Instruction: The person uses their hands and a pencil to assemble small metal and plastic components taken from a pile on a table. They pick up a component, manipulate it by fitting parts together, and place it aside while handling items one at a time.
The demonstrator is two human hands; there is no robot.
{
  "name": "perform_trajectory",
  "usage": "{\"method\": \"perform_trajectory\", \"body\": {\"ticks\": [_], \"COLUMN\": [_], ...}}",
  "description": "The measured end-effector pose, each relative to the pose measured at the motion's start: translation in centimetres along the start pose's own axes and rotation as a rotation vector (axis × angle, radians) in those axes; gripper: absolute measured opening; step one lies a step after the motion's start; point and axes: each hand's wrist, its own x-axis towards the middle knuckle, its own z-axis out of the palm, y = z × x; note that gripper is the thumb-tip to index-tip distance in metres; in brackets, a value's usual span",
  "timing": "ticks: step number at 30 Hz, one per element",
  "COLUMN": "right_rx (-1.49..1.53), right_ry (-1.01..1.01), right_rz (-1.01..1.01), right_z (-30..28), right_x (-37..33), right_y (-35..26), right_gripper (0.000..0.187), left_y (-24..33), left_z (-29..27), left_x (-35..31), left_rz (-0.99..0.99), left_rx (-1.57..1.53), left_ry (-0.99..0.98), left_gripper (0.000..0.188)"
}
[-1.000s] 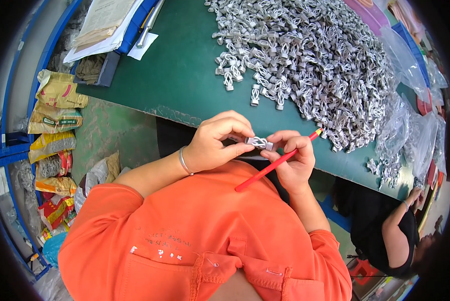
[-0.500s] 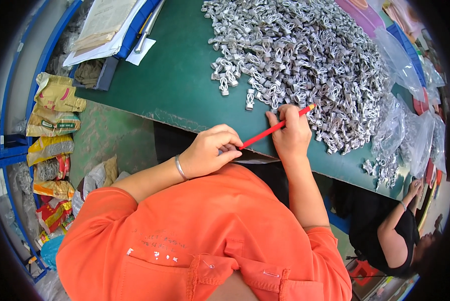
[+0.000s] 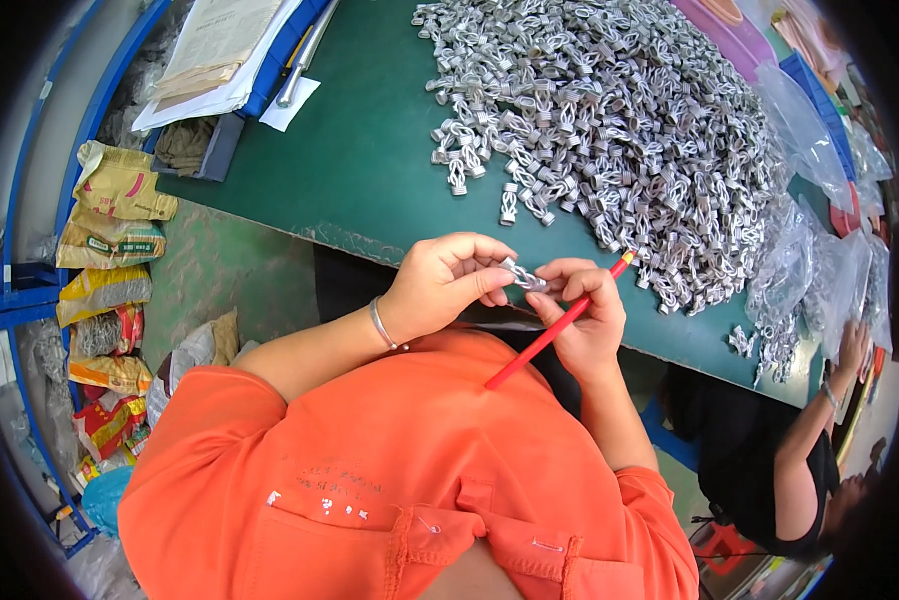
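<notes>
Between my two hands is a small silvery metal looped-wire fitting with ribbed ends. My left hand, with a bracelet on its wrist, pinches one end of it between thumb and fingers. The fingertips of my right hand are on the other end. A slim red stick with a yellow tip also lies in my right hand, slanting across the palm; its lower end points at my orange shirt. Beyond my hands a large heap of the same metal fittings covers much of the green table.
A single fitting lies apart at the heap's near edge. Clear plastic bags and a pink tub border the heap. Papers in a blue tray stand at the left. Another person's arm rests at the right.
My right hand has turned, swinging the red stick's lower end toward my shirt. Both hands have come together, and a metal fitting now shows between their fingertips.
</notes>
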Motion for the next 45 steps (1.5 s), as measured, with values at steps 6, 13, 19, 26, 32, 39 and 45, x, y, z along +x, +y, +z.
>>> {"method": "perform_trajectory", "body": {"ticks": [6, 13, 19, 26, 32, 39, 45], "right_rx": [0.427, 0.221, 0.094, 0.109, -0.645, -0.514, 0.288], "right_ry": [0.075, 0.135, 0.052, 0.068, 0.048, 0.047, 0.113], "right_rz": [0.254, -0.088, -0.177, -0.004, -0.207, -0.063, 0.514], "right_z": [0.0, 0.6, 0.7, -1.5, -0.8, -0.5, -0.6], "right_x": [-0.2, -0.2, 0.0, 0.6, 4.1, 3.7, 1.9], "right_y": [-0.2, -0.5, -1.4, -0.3, 1.3, 1.4, -0.7], "right_gripper": [0.030, 0.035, 0.034, 0.025, 0.025, 0.024, 0.026], "left_y": [-0.2, -0.7, -1.2, 0.6, -0.8, -0.8, -0.8], "left_z": [0.0, -0.2, -0.2, -2.5, -2.2, -2.1, -1.1], "left_x": [-0.3, -0.5, -0.6, -2.3, -2.4, -2.0, -0.8], "left_rz": [0.431, 0.387, 0.332, 0.269, 0.078, 0.042, 0.038], "left_rx": [0.241, 0.190, 0.112, 0.597, 0.586, 0.450, 0.022], "left_ry": [-0.051, -0.060, -0.059, -0.200, -0.199, -0.128, -0.018], "left_gripper": [0.021, 0.024, 0.023, 0.014, 0.022, 0.016, 0.027]}}
